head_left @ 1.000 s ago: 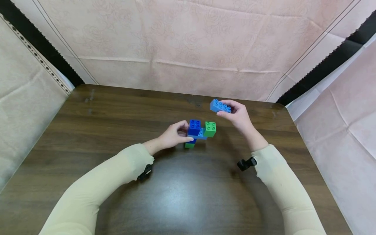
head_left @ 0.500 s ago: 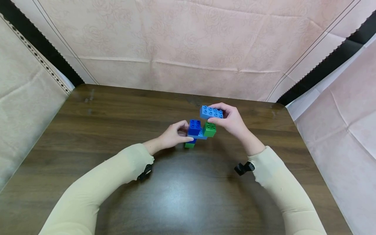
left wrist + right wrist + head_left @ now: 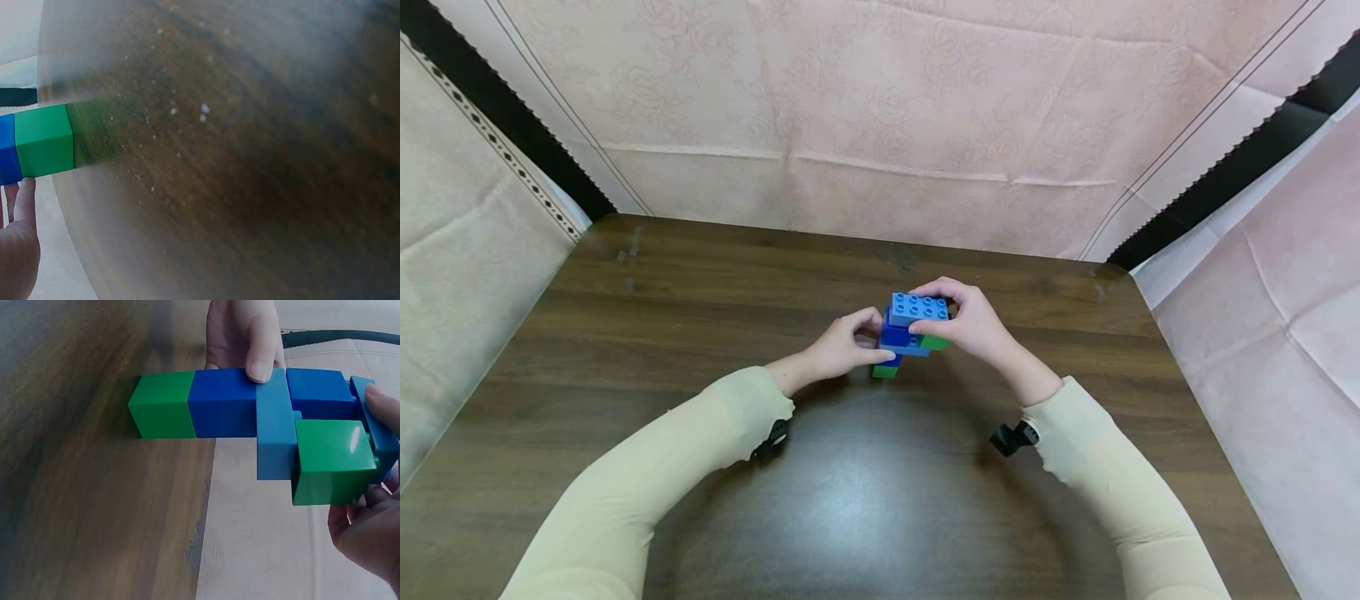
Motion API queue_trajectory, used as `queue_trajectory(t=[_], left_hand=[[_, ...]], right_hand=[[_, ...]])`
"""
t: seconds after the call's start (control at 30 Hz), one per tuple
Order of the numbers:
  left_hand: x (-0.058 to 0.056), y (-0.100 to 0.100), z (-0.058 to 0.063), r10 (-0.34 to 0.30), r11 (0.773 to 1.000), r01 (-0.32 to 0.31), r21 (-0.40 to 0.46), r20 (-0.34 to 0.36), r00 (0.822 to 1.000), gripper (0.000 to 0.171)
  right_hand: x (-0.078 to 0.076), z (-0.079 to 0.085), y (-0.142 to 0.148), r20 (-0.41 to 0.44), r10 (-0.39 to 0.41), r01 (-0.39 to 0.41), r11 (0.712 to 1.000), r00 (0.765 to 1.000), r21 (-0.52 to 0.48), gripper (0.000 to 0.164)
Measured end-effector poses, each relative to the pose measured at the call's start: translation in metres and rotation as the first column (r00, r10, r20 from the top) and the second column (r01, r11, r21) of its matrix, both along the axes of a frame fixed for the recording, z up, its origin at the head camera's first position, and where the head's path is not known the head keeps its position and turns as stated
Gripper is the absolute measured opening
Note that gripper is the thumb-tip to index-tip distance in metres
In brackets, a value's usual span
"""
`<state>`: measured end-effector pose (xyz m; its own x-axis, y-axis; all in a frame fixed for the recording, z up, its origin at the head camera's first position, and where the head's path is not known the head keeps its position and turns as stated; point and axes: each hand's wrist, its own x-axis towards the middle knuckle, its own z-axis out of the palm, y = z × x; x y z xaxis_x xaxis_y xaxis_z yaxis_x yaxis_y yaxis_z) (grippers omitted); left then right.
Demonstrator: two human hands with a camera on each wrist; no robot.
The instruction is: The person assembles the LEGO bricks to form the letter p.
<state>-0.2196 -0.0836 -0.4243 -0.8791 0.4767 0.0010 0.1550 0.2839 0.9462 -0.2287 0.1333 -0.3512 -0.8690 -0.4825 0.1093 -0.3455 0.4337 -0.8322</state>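
Note:
A stack of toy building bricks stands upright on the table. From the bottom, it has a green brick [image 3: 164, 406], a dark blue brick [image 3: 222, 403] and a long light blue brick [image 3: 275, 434]. Side by side on that sit another dark blue brick [image 3: 319, 392] and another green brick [image 3: 331, 456]. My left hand [image 3: 837, 346] grips the stack from the left, its thumb at the long brick's edge. My right hand [image 3: 966, 325] pinches a second long light blue brick [image 3: 917, 308] right over the upper pair; in the right wrist view, studs show at the joint.
The brown wood-grain table [image 3: 737, 300] extends around the stack. Beyond its far edge hangs a pale patterned cloth [image 3: 880, 108]. A black wrist camera [image 3: 1015, 437] sits at the right sleeve and another black camera [image 3: 771, 437] at the left.
My right hand has moved left and down, bringing the light blue brick from beyond the stack's right side onto its top. My left hand has stayed in place.

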Motion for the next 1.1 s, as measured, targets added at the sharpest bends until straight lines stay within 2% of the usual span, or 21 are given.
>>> queue_trajectory(t=[0.33, 0.83, 1.1], left_hand=[[0.0008, -0.0009, 0.0007, -0.002, 1.0, 0.002, 0.0, -0.006, 1.0, 0.029], [0.0, 0.0003, -0.0011, -0.003, 1.0, 0.003, -0.001, -0.015, 1.0, 0.03], [-0.0002, -0.0011, -0.0027, -0.003, 1.0, 0.003, -0.005, -0.013, 1.0, 0.03]], right_hand=[[0.004, 0.0012, -0.0042, -0.005, -0.01, 0.01, 1.0, 1.0, 0.029, 0.038], [0.0075, -0.0014, -0.003, -0.072, -0.01, 0.015, 0.998, 0.997, 0.062, 0.039], [0.0102, 0.0045, -0.0067, -0.086, 0.007, 0.0, 0.997, 0.996, 0.08, 0.04]])
